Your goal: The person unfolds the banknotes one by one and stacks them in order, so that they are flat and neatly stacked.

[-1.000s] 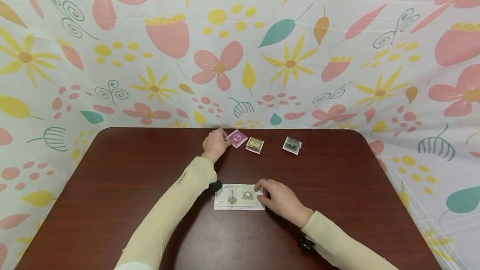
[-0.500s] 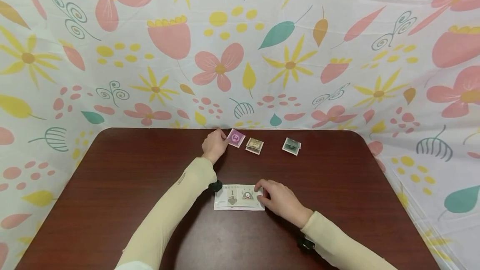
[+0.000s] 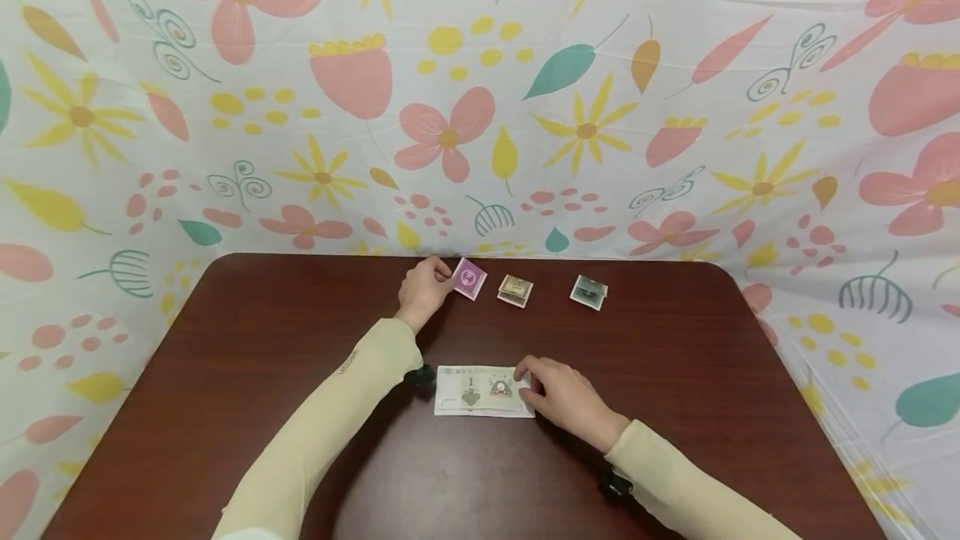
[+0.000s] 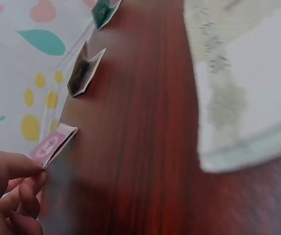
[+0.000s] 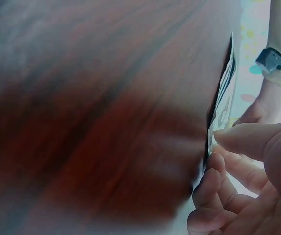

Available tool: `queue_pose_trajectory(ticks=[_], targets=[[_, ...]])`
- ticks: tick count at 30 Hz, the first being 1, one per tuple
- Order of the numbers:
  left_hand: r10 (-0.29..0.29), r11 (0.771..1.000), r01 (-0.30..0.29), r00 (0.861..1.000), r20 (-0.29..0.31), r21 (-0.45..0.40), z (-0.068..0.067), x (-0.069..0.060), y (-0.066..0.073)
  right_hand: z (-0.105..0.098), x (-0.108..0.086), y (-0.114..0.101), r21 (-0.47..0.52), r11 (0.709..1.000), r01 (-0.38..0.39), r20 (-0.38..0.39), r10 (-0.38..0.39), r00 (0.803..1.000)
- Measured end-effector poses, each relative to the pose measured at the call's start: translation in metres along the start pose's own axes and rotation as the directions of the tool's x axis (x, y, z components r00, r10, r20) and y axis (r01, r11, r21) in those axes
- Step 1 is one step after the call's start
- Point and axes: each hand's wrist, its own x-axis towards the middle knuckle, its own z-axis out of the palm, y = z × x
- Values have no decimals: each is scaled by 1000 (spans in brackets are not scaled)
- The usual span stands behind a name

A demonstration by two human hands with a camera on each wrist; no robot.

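Observation:
In the head view my left hand [image 3: 425, 290] is at the table's far edge. Its thumb and fingers pinch the near corner of a small folded purple banknote [image 3: 468, 279], which also shows in the left wrist view [image 4: 53, 145]. A folded yellow-brown banknote [image 3: 515, 291] and a folded green banknote [image 3: 588, 292] stand partly unfolded to its right. Nearer to me lies a stack of pale banknotes [image 3: 474, 394], the top one printed with a 1 and a cartoon figure. My right hand [image 3: 573, 400] holds the stack's right end, its thumb on the edge in the right wrist view.
The dark red-brown wooden table [image 3: 300, 307] has rounded far corners. A white cloth with printed flowers [image 3: 480, 107] hangs right behind the far edge and down both sides. Dark wrist devices [image 3: 617, 483] sit on both wrists.
The purple banknote has turned a little and slid slightly left, away from the yellow-brown one, along with my left hand. My right hand stays at the stack. The head view has shifted slightly.

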Motion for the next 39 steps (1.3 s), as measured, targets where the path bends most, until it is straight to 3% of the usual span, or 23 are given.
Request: queue_pose_trajectory(ticks=[11,19,24,33,39], targets=[[105,994,-105,993,45,-5,-14,-24,-4,0,0,-2,-5,1000,-20,9,20,1000],[157,982,-147,985,75,-122,-22,-45,-4,2,1,-2,-25,999,-20,-3,20,1000],[175,967,-149,977,117,-205,-26,-59,-4,2,1,-2,-37,999,-14,-20,14,1000],[185,950,-137,971,154,-279,-29,-81,-4,1,2,-5,-42,999,-27,-30,26,999],[168,927,-94,969,178,-364,-26,-94,-6,-2,8,-8,-43,999,-10,-108,5,994]])
